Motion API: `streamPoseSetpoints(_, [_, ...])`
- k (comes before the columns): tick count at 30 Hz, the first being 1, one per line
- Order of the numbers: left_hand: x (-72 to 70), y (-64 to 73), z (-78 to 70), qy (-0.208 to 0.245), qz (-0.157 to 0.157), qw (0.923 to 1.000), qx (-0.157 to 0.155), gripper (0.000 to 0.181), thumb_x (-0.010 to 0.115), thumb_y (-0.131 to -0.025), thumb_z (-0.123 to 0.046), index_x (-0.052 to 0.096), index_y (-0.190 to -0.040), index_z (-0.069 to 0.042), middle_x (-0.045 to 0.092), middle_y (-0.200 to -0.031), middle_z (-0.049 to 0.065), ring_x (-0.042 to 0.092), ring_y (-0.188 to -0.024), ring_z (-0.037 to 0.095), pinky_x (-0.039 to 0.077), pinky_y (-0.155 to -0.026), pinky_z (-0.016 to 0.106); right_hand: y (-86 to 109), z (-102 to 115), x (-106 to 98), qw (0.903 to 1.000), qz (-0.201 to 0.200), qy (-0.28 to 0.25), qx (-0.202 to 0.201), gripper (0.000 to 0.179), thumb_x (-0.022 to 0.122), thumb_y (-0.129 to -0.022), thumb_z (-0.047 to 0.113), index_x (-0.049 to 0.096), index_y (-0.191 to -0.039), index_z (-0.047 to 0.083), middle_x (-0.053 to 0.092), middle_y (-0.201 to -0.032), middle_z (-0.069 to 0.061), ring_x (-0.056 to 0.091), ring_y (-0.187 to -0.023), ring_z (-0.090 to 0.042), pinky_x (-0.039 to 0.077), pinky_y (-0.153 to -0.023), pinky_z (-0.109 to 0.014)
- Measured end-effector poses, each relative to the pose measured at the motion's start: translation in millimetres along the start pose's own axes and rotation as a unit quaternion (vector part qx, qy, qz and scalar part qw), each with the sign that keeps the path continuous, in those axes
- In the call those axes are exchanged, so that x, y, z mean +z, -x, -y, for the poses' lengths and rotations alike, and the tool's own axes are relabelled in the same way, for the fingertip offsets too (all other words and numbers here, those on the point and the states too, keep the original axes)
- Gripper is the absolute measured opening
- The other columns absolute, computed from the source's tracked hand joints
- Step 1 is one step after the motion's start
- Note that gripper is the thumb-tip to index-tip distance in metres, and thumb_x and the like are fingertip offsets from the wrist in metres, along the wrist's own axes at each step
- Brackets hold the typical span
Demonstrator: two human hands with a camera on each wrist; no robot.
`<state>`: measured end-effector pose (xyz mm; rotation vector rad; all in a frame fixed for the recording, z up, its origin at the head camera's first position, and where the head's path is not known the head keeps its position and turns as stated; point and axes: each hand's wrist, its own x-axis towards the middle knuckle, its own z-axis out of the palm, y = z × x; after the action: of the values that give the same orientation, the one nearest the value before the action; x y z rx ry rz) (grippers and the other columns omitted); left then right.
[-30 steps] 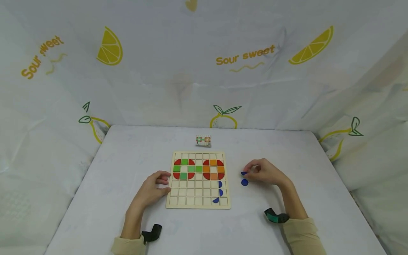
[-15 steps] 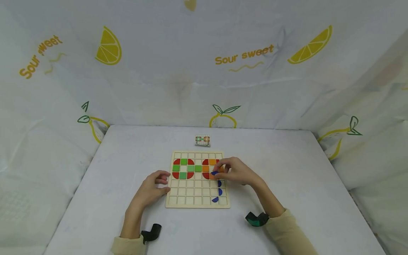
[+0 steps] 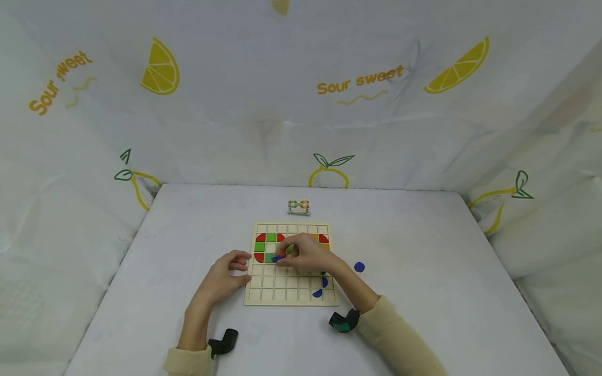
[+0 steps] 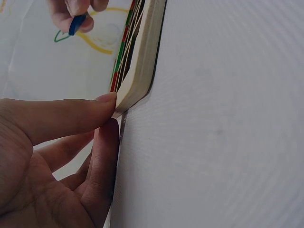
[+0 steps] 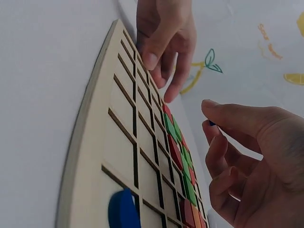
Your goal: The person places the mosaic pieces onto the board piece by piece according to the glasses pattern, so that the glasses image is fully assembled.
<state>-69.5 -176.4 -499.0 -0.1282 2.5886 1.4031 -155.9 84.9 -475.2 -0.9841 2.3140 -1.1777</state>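
Note:
Over the left half of the wooden grid board (image 3: 286,298), my right hand (image 3: 308,251) pinches a blue half-round piece (image 3: 276,258) between thumb and fingertips. The left wrist view shows that same blue piece (image 4: 76,24) held above the board. My left hand (image 3: 220,279) touches the board's left edge with thumb and fingers; its thumb (image 4: 71,116) presses near the corner. Red, green (image 3: 271,237) and orange pieces fill cells in the upper rows, partly hidden by the right hand. Blue half-round pieces (image 3: 317,293) lie in cells at the lower right.
A blue round-looking piece (image 3: 359,267) lies on the white table right of the board. Behind the board stands a small pattern card (image 3: 298,207). A printed cloth (image 3: 263,115) hangs around the table's back and sides.
My right hand has carried the blue half-round piece leftward from the table on the right, across the board to its left half. The left hand has stayed at the board's edge.

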Motion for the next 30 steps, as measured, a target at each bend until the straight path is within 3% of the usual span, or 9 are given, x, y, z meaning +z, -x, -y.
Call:
streamPoseSetpoints(11, [-4.0,-0.8,2.6,-0.008,0.005,0.9999,0.006,0.047,0.082,-0.09,-0.002,0.068,-0.134,-0.008,0.072,-0.119,0.01,0.07,-0.112,0.023,0.055,-0.098,0.039,-21.8,14.0,34.1,0.999,0.03,0.014,0.029,0.01,0.083,-0.096,0.02,0.081,-0.104,0.014,0.076,-0.091,0.004,0.06,-0.082,-0.005,0.051,-0.074,-0.019])
streamPoseSetpoints(16, [-5.0,1.3,1.1,-0.002,0.008,0.9999,0.011,0.047,0.083,-0.089,-0.002,0.069,-0.133,-0.007,0.072,-0.119,0.012,0.071,-0.113,0.024,0.055,-0.098,0.04,-27.9,24.0,43.7,0.9928,0.037,0.098,0.058,0.013,0.084,-0.095,0.024,0.08,-0.106,0.019,0.069,-0.085,0.011,0.058,-0.078,-0.002,0.046,-0.07,-0.018])
streamPoseSetpoints(20, [-4.6,1.3,1.1,0.001,0.008,0.9999,0.014,0.047,0.083,-0.088,-0.002,0.069,-0.133,-0.006,0.071,-0.119,0.012,0.071,-0.113,0.024,0.054,-0.097,0.039,-29.9,29.4,47.1,0.9859,0.033,0.154,0.057,0.013,0.083,-0.096,0.026,0.079,-0.106,0.02,0.064,-0.079,0.012,0.055,-0.072,-0.002,0.041,-0.065,-0.019])
streamPoseSetpoints(30, [-1.8,-2.1,0.8,-0.002,0.007,0.9999,0.011,0.047,0.082,-0.089,-0.001,0.069,-0.133,-0.008,0.071,-0.118,0.01,0.07,-0.113,0.024,0.054,-0.098,0.039,-28.4,28.7,38.7,0.9904,0.063,0.116,0.044,0.017,0.082,-0.095,0.022,0.08,-0.111,0.017,0.066,-0.079,0.011,0.055,-0.072,-0.001,0.043,-0.065,-0.019])
